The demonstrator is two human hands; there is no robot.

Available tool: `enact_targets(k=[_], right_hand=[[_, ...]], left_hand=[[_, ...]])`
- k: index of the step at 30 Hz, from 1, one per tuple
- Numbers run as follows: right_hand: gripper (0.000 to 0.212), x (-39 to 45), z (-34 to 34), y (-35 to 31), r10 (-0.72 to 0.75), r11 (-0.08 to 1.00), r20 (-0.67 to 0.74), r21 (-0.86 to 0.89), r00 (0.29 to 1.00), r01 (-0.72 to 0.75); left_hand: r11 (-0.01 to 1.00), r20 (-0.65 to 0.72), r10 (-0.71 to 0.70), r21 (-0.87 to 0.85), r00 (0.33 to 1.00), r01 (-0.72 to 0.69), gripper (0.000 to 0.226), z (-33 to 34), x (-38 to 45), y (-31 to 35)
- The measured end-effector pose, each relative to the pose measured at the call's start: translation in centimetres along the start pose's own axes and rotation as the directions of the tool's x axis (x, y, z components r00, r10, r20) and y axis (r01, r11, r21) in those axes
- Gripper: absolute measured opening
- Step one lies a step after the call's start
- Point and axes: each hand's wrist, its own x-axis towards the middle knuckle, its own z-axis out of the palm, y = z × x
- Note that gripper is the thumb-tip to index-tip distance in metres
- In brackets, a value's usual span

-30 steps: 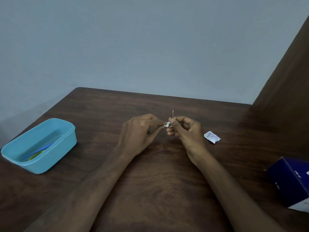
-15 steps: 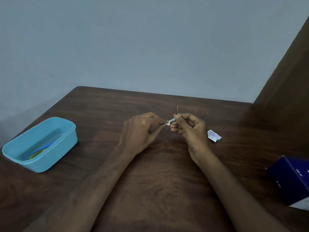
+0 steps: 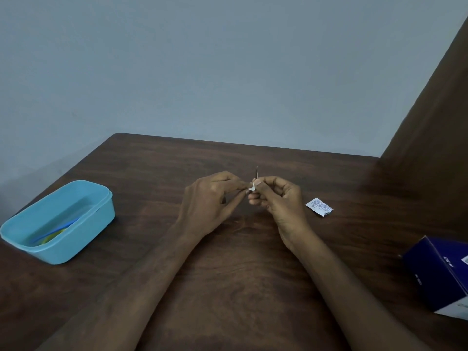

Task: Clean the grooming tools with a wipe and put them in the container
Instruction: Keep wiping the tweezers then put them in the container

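Nearest you, at the right edge of the dark wooden worktop (image 3: 228, 287), a dark blue box (image 3: 438, 277) is sitting partly out of view. Over the middle of the worktop your two hands are meeting, both raised off the wood. Your left hand (image 3: 210, 201) is pinching a small white wipe (image 3: 251, 187) between thumb and fingertips, its grip closed on the wipe. Your right hand (image 3: 278, 201) is gripping a thin needle-like grooming tool (image 3: 257, 172), fingers curled round its lower end, its tip pointing up above your thumb; the wipe is touching the tool just at your right thumb. Near the right hand, a torn white sachet (image 3: 319, 207) is lying flat. Well apart on the left, the light blue container (image 3: 83, 236) is holding blue and yellow tools (image 3: 54, 234)
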Motion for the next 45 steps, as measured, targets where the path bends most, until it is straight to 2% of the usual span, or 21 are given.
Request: enact_targets(k=[4,8,13,18,20,22,25,27,29,32,36,45], right_hand=[[0.007,0.5,-0.7,-0.3,-0.023,0.998,-0.09,0.048,0.996,0.028],[0.008,-0.2,0.1,0.2,0.017,1.0,0.009,0.003,1.0,-0.017],[0.007,0.6,-0.5,-0.3,-0.039,0.998,-0.123,0.036,0.992,0.043],[0.01,-0.1,0.3,0.3,-0.004,0.999,0.001,-0.04,1.0,0.004],[0.008,0.3,0.1,0.1,-0.012,1.0,-0.044,-0.025,0.999,0.011],[0.011,0.6,-0.3,-0.3,0.017,1.0,-0.083,0.008,0.996,-0.016],[0.017,0.1,0.1,-0.5,0.069,0.996,0.005,0.052,0.998,-0.069],[0.018,-0.5,0.7,-0.3,0.054,0.998,0.084,0.006,0.995,-0.055],[0.017,-0.8,1.2,0.1,0.031,0.997,0.121,-0.073,0.992,-0.022],[0.017,-0.9,1.3,0.5,0.017,0.995,0.112,-0.097,0.994,-0.006],[0.015,-0.7,0.9,0.4,0.024,0.998,0.082,-0.057,0.996,-0.02],[0.007,-0.5,0.9,-0.1,0.08,0.995,0.03,0.065,0.996,-0.082]], left_hand=[[1.0,0.012,0.001,0.006,1.0,-0.001,0.014,0.1,0.1,0.1],[1.0,0.002,-0.003,0.005,1.0,0.003,0.012,0.1,0.0,0.1],[1.0,-0.005,-0.006,-0.007,1.0,0.006,0.012,0.1,0.1,0.2],[1.0,-0.011,-0.003,-0.002,1.0,0.003,0.009,0.2,0.0,0.0],[0.996,-0.017,-0.077,-0.04,0.997,0.077,0.009,0.1,0.1,0.0],[0.95,-0.026,-0.268,-0.173,0.963,0.26,0.008,0.4,0.4,-0.1],[0.73,0.019,-0.558,-0.465,0.83,0.501,0.005,0.6,0.9,-0.6],[0.664,0.052,-0.613,-0.508,0.789,0.549,0.009,0.7,0.9,-0.8],[0.622,0.1,-0.609,-0.555,0.787,0.552,0.012,1.0,0.8,-0.7],[0.548,0.164,-0.576,-0.65,0.801,0.527,0.009,1.3,0.9,-0.2],[0.595,0.187,-0.477,-0.651,0.859,0.471,0.009,1.4,0.9,0.5],[0.592,0.18,-0.443,-0.677,0.878,0.437,0.012,1.1,0.8,0.8]])
